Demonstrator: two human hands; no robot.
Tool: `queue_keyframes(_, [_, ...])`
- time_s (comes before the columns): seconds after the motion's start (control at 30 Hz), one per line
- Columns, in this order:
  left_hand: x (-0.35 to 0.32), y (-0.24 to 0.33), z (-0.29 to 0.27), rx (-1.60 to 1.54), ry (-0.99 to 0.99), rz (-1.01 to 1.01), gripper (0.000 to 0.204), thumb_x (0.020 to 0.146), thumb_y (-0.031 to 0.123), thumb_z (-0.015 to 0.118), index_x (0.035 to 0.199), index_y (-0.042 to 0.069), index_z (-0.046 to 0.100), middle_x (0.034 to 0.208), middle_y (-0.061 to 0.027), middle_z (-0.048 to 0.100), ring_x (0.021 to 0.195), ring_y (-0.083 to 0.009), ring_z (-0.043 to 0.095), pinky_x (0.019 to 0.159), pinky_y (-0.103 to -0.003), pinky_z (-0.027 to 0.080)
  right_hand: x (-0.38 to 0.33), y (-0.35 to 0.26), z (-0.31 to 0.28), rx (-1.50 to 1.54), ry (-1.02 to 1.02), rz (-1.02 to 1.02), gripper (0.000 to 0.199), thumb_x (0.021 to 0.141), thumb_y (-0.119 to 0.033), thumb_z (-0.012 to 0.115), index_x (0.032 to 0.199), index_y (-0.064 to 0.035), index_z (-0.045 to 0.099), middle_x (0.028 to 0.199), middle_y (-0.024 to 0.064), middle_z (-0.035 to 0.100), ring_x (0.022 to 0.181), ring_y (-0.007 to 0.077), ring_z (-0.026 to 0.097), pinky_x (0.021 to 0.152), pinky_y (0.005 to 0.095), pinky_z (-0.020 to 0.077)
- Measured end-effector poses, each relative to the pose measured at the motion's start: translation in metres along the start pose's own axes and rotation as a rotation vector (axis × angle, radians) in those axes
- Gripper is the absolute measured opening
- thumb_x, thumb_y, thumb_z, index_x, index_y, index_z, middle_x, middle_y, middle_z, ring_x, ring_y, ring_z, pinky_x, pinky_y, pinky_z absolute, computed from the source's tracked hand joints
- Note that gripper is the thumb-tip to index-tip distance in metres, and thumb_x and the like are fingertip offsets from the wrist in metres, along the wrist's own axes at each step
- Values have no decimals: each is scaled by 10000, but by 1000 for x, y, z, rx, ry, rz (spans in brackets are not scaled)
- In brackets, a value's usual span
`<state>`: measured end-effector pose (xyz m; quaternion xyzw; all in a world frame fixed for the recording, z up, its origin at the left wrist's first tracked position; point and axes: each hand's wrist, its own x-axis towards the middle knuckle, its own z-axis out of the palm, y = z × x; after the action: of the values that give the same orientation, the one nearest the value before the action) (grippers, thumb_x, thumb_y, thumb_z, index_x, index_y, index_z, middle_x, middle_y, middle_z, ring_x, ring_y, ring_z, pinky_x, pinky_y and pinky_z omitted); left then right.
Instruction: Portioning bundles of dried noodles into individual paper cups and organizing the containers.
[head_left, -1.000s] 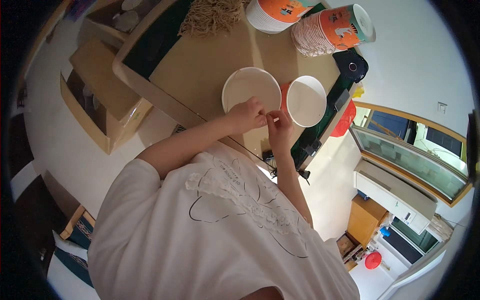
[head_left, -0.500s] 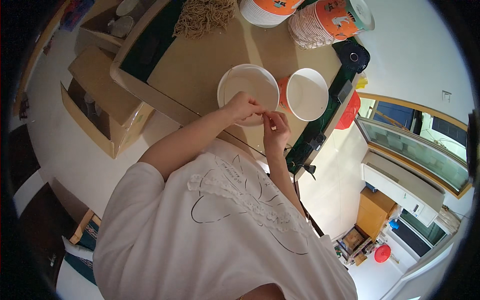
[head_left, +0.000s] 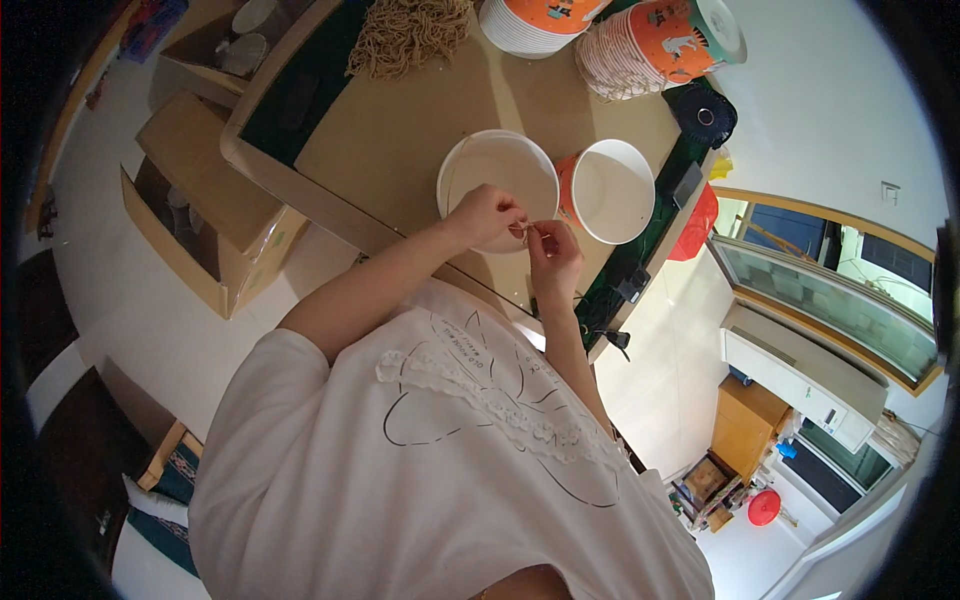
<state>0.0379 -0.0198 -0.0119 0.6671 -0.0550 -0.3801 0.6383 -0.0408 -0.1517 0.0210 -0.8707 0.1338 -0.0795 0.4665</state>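
Close together over the near edge of a white paper bucket (head_left: 470, 158), both my hands pinch a thin piece of string (head_left: 521, 229). My left hand (head_left: 487, 213) has its fingers bent, thumb against forefinger. Beside it, my right hand (head_left: 555, 252) pinches the same small bit, with a tiny loop showing between the fingertips. A thin strand-like line runs along the bucket's inner left wall. Touching or nearly touching this bucket on the right is a second one, an orange-and-white paper bucket (head_left: 615, 190), its mouth tipped toward me.
A heap of tan string (head_left: 410, 38) lies at the table's far side. Stacked orange-and-white buckets (head_left: 530, 28) stand beside it, with another stack (head_left: 650, 50) lying tilted. A small black fan (head_left: 705, 112) sits at the right edge. An open cardboard box (head_left: 215, 205) stands left of the table.
My fingertips have shifted slightly, and a small loop of string now shows between them. The buckets and the string heap stay where they were.
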Motion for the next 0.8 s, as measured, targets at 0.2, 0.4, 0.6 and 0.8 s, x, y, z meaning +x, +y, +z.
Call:
queue_keyframes(0.2, [5, -15, 4, 37, 20, 178, 103, 781, 92, 613, 781, 2, 663, 708, -87, 670, 659, -146, 654, 627, -265, 508, 2, 3, 1, -22, -22, -36, 88, 771, -6, 633, 849, -4, 591, 761, 91, 579, 591, 151, 577, 541, 260, 468])
queue_keyframes(0.4, [2, -7, 2, 46, 60, 141, 60, 812, 36, 567, 812, -19, 589, 742, -76, 648, 698, -119, 627, 651, -248, 501, 1, -12, -1, -97, -48, 58, 113, 785, -26, 635, 887, -24, 586, 782, 55, 632, 564, 98, 553, 538, 230, 453])
queue_keyframes(0.6, [-1, -3, 2, 110, 63, 184, 43, 793, 44, 574, 800, 2, 580, 740, -77, 648, 702, -123, 629, 653, -261, 498, 2, 1, 3, -66, -75, 11, 73, 796, -23, 610, 867, -16, 593, 734, 60, 649, 592, 89, 580, 558, 234, 468])
queue_keyframes(0.8, [0, -4, 3, 195, 111, 185, 58, 780, 67, 596, 794, 12, 587, 733, -78, 651, 698, -118, 630, 651, -270, 501, 3, -5, 5, -44, -84, 42, 52, 787, -6, 599, 839, -3, 590, 746, 89, 642, 600, 144, 609, 561, 258, 480])
